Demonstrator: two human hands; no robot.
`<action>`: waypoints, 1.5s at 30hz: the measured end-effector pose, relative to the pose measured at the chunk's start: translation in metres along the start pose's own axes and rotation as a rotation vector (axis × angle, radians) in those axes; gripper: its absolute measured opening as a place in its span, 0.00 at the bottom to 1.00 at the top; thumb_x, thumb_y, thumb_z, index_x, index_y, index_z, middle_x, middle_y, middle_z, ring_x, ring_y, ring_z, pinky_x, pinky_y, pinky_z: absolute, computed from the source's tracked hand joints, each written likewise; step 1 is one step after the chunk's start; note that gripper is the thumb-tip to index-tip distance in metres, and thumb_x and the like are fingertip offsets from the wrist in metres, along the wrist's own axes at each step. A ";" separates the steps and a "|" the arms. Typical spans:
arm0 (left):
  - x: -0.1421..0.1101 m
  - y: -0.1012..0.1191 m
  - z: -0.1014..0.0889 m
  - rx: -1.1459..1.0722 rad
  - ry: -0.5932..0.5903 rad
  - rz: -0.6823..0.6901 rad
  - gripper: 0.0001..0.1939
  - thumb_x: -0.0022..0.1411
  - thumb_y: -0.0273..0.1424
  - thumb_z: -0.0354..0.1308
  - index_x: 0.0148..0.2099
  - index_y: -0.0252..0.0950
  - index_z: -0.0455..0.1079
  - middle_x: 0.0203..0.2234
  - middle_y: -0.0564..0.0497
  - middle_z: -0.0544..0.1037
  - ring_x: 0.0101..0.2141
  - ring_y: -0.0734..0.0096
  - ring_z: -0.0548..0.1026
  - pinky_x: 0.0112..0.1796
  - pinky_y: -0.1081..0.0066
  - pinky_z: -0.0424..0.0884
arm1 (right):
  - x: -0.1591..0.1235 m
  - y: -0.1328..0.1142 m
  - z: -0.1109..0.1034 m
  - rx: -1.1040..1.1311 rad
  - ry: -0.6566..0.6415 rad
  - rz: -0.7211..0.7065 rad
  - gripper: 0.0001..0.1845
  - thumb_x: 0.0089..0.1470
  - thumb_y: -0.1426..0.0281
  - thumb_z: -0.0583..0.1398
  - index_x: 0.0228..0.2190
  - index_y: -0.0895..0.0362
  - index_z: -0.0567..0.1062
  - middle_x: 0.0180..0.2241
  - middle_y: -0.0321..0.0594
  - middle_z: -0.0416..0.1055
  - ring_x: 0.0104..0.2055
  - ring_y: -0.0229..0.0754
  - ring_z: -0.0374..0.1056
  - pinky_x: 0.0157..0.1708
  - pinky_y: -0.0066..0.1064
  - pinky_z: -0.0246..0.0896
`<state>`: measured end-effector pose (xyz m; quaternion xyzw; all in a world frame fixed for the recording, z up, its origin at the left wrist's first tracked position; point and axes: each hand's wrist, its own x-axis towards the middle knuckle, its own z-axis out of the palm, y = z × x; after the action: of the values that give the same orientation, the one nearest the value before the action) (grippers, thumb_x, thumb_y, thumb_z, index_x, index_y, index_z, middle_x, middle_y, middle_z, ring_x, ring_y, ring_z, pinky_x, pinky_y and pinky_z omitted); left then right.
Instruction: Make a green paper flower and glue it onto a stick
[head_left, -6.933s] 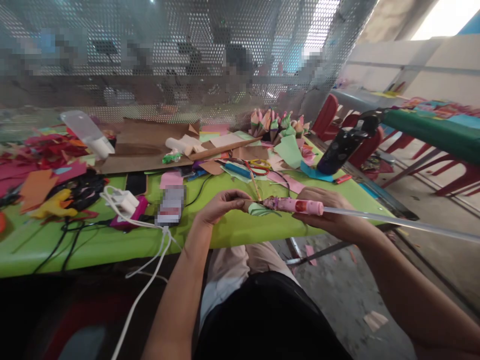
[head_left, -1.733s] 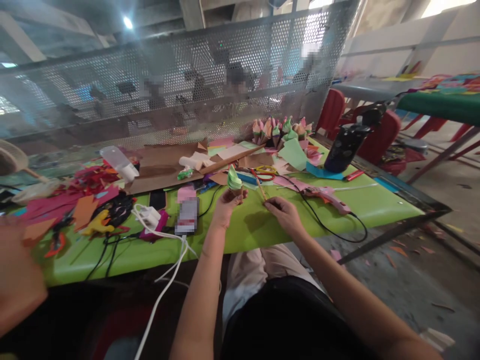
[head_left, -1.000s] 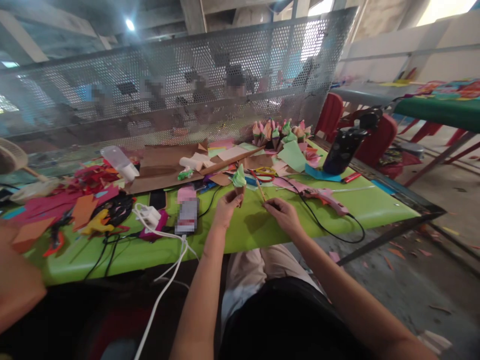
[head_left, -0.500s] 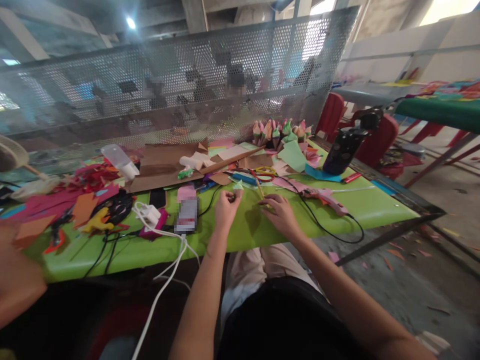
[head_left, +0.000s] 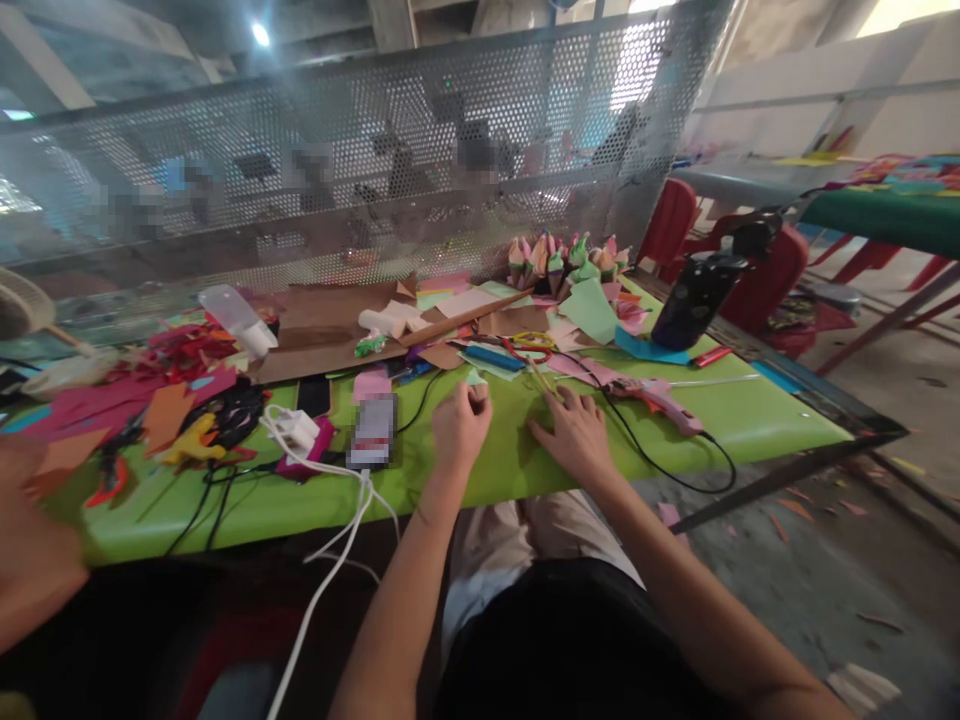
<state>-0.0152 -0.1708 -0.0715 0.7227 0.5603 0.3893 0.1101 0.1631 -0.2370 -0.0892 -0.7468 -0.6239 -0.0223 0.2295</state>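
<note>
Your left hand (head_left: pixel 462 424) has its grip clamped around the green paper piece (head_left: pixel 475 377), apparently to steady it below the exposed tip; your right hand (head_left: pixel 576 428), fingers apart, rests on the desk (head_left: pixel 510 462) beside the thin stick (head_left: pixel 540 376).

1. Surface (head_left: pixel 495 470): plain lime green.
2. Small paper cone (head_left: pixel 476 378), between near and far edges: pale green top.
3. Clustered cones (head_left: pixel 556 268), far right corner: brown bases, swirls of pink, peach and green.
4. Glue gun (head_left: pixel 679 408), toward the right edge: pink with an orange-red patch.
5. Bottle (head_left: pixel 694 302), at the right edge: black with pale spots.
6. Paper scraps (head_left: pixel 124 405), toward the left edge: magenta, red, orange.
7. Cable (head_left: pixel 319 590), over the near edge: white.
</note>
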 end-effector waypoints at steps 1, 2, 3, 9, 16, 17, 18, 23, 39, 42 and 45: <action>-0.002 0.002 0.000 0.013 -0.031 0.017 0.05 0.61 0.32 0.63 0.36 0.40 0.69 0.25 0.48 0.75 0.30 0.59 0.76 0.36 0.68 0.61 | 0.000 0.000 0.001 0.003 -0.003 -0.002 0.25 0.58 0.61 0.63 0.55 0.55 0.76 0.63 0.55 0.67 0.57 0.65 0.64 0.50 0.53 0.60; -0.003 0.004 0.000 0.022 -0.067 0.036 0.05 0.60 0.32 0.63 0.36 0.40 0.69 0.25 0.48 0.75 0.31 0.59 0.76 0.36 0.68 0.62 | -0.001 0.001 0.001 0.008 -0.006 -0.006 0.25 0.58 0.62 0.63 0.56 0.55 0.76 0.65 0.55 0.65 0.57 0.65 0.64 0.51 0.53 0.60; -0.004 0.005 0.001 0.028 -0.105 0.055 0.05 0.60 0.31 0.63 0.36 0.40 0.69 0.24 0.48 0.75 0.31 0.59 0.76 0.36 0.67 0.62 | -0.001 0.002 0.002 0.017 -0.010 -0.014 0.26 0.57 0.63 0.63 0.56 0.55 0.76 0.66 0.55 0.63 0.58 0.65 0.64 0.51 0.53 0.60; -0.006 0.009 0.000 0.018 -0.252 0.129 0.11 0.59 0.37 0.68 0.31 0.40 0.69 0.23 0.49 0.76 0.29 0.60 0.76 0.35 0.67 0.61 | -0.007 0.009 0.004 0.127 0.030 -0.115 0.22 0.56 0.66 0.63 0.53 0.52 0.78 0.64 0.50 0.67 0.59 0.61 0.64 0.52 0.51 0.62; 0.016 0.015 -0.016 0.002 -0.114 -0.048 0.09 0.68 0.37 0.58 0.35 0.39 0.70 0.28 0.50 0.79 0.30 0.66 0.77 0.32 0.70 0.62 | -0.014 0.015 0.008 0.295 0.069 -0.220 0.19 0.56 0.68 0.61 0.49 0.52 0.80 0.59 0.49 0.72 0.56 0.58 0.67 0.52 0.50 0.63; 0.024 0.015 -0.018 -0.027 -0.101 -0.068 0.08 0.67 0.36 0.58 0.36 0.39 0.70 0.29 0.50 0.80 0.31 0.66 0.77 0.32 0.71 0.63 | -0.015 0.016 0.008 0.310 0.065 -0.235 0.19 0.56 0.69 0.61 0.49 0.52 0.80 0.59 0.49 0.72 0.56 0.58 0.67 0.52 0.50 0.63; 0.033 0.016 -0.019 -0.054 -0.090 -0.084 0.06 0.67 0.34 0.58 0.36 0.39 0.70 0.29 0.51 0.80 0.31 0.67 0.77 0.33 0.71 0.63 | -0.015 0.017 0.009 0.325 0.062 -0.248 0.18 0.56 0.69 0.61 0.48 0.52 0.80 0.59 0.49 0.72 0.56 0.58 0.68 0.52 0.51 0.64; 0.084 0.011 -0.010 -0.097 -0.014 -0.123 0.03 0.63 0.27 0.61 0.37 0.39 0.71 0.35 0.48 0.81 0.38 0.64 0.79 0.40 0.69 0.69 | -0.017 0.024 0.010 0.420 0.062 -0.306 0.16 0.61 0.63 0.60 0.48 0.50 0.80 0.57 0.48 0.73 0.55 0.57 0.70 0.51 0.51 0.64; 0.176 -0.088 -0.053 0.336 0.279 -0.725 0.14 0.61 0.36 0.64 0.45 0.32 0.72 0.45 0.31 0.78 0.52 0.44 0.75 0.47 0.55 0.68 | -0.022 0.037 0.002 0.610 0.018 -0.423 0.15 0.64 0.60 0.59 0.51 0.43 0.77 0.56 0.40 0.76 0.54 0.55 0.73 0.45 0.48 0.72; 0.176 -0.096 -0.054 0.313 0.287 -0.741 0.12 0.59 0.35 0.66 0.41 0.33 0.70 0.41 0.33 0.79 0.49 0.46 0.77 0.45 0.57 0.69 | -0.022 0.040 0.003 0.619 -0.012 -0.432 0.15 0.63 0.60 0.59 0.51 0.43 0.77 0.56 0.40 0.76 0.54 0.55 0.73 0.46 0.49 0.72; 0.177 -0.093 -0.051 0.273 0.339 -0.713 0.10 0.60 0.30 0.64 0.42 0.34 0.68 0.43 0.35 0.79 0.49 0.51 0.77 0.45 0.60 0.70 | -0.023 0.041 0.003 0.623 -0.040 -0.418 0.15 0.63 0.60 0.59 0.51 0.44 0.77 0.57 0.41 0.75 0.56 0.56 0.73 0.49 0.50 0.71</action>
<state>-0.1054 0.0062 -0.0143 0.4171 0.8321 0.3626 0.0475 0.1959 -0.2617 -0.1125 -0.4981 -0.7441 0.1368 0.4237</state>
